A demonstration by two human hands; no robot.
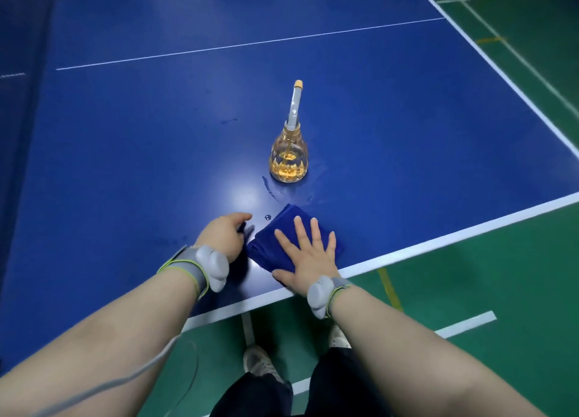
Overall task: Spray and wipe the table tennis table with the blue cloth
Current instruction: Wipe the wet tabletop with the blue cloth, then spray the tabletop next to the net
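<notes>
On the glossy blue counter [125, 166], the right grip [308, 253] lies flat, fingers spread, on the soft, light cloth [269, 244], the left grip [224, 235] loosely curled beside it, grasping nothing visible.

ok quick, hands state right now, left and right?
Left hand: loosely curled on the table beside the blue cloth, holding nothing.
Right hand: open, palm flat, pressing the cloth near the table edge.

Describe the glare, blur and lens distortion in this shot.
Head view: a soft lamp glare sits on the table left of the spray bottle; table edges bow from the wide lens; forearms near the frame bottom look soft; the blue cloth stays sharp.
</notes>
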